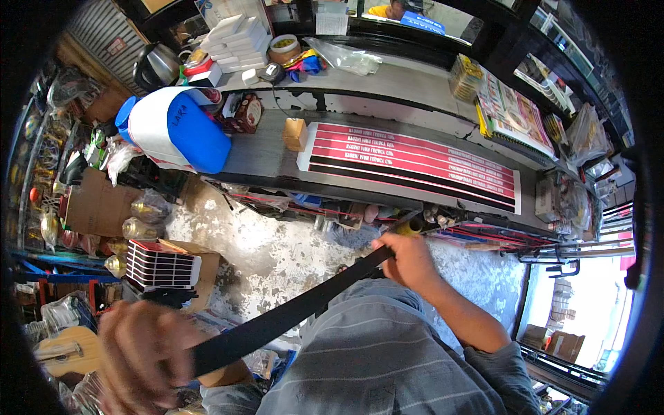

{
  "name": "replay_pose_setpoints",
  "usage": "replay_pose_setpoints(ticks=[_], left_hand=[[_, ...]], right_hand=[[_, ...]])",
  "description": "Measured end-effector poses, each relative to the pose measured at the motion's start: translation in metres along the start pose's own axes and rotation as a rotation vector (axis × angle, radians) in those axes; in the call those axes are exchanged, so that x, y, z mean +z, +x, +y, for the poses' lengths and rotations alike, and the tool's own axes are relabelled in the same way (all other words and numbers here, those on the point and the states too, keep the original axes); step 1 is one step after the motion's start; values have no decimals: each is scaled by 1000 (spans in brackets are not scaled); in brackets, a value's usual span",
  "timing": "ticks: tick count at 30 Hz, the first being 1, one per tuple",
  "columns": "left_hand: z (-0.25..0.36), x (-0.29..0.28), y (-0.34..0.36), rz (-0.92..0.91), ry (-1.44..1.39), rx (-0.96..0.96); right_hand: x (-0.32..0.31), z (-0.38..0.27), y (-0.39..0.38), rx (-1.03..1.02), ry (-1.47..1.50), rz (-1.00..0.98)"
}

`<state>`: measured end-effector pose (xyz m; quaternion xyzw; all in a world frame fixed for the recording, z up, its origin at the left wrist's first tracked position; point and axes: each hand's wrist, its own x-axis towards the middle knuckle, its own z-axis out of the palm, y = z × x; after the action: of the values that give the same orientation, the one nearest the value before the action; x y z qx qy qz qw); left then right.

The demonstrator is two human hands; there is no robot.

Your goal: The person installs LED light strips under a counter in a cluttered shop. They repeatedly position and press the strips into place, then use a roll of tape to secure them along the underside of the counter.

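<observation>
A long black strap (290,304) runs diagonally across my body, pulled out straight between my hands. My left hand (145,353), blurred at the lower left, grips one end of it. My right hand (404,259) is closed round the other end, just below the counter's front edge, beside a yellow tube-like thing (411,228) that is partly hidden. On the counter (263,159) above them lies a sheet of red and black printed strips (408,166), with a small wooden block (295,135) at its left end.
A blue plastic container (200,149) wrapped in white stands on the counter's left. A shelf behind holds white boxes (232,48) and stacked pads (515,114). Goods crowd the left side, with cartons (207,277) and a guitar (62,349). A person (398,10) shows through the opening at top.
</observation>
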<state>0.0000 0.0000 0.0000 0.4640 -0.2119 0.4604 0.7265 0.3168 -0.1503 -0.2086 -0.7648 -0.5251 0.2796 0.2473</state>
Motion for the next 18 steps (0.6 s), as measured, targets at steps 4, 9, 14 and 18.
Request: replay_pose_setpoints(ticks=[4, 9, 14, 18], left_hand=[[66, -74, -53, -106, 3, 45], [-7, -123, -126, 629, 751, -767], [-162, -83, -120, -109, 1029, -893], [-224, -70, -96, -266, 789, -563]], right_hand=[[-20, 3, 5, 57, 264, 129], [-39, -26, -14, 142, 490, -50], [-52, -76, -26, -155, 371, -77], [-71, -93, -31, -291, 188, -20]])
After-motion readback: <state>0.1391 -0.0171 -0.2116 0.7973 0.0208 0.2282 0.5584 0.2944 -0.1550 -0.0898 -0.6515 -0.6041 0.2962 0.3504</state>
